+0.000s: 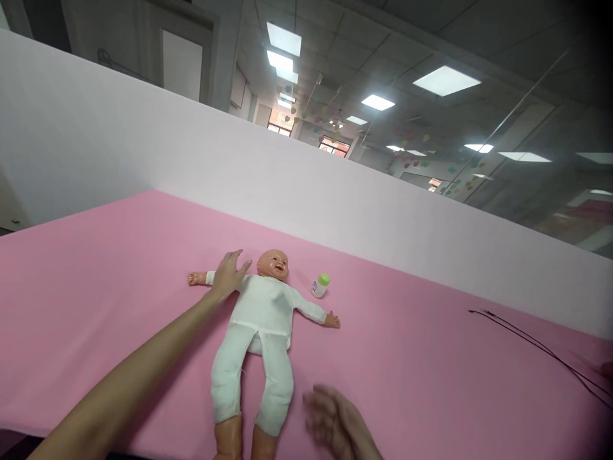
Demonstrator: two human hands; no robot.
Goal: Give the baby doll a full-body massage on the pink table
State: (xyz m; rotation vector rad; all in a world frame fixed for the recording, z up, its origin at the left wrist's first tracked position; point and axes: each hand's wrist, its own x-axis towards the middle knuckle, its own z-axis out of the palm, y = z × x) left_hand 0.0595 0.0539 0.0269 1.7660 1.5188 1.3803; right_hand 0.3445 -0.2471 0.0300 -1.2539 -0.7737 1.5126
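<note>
Before you spreads the desk point(407, 358), covered in smooth pink. Along its far side runs a white partition point(287, 185), slanting down towards your right, and above it you see a grey ceiling point(364, 38) with bright square light panels point(446, 81) and small coloured decorations.

On the desk, the doll point(263, 306) lies on its back in a white top and white trousers. Its head points towards the partition, its arms stretch out to both sides, and its lower legs reach the bottom edge of your view. The face is turned up, slightly towards your right.

Your left hand point(231, 275) is at the doll's shoulder and upper arm on your left side, covering part of the sleeve; its fingers are open and spread, the tips near the head. Your right hand point(330, 418) is blurred, just beside the doll's lower leg on your right; its fingers are loosely bent and part open. Whether it touches the desk, you cannot tell.

Well to your right, a thin black cable point(536, 344) lies in two strands across the pink cover. Smallest is the white jar point(320, 286) with a green lid, near the doll's head, above its outstretched arm on your right.
</note>
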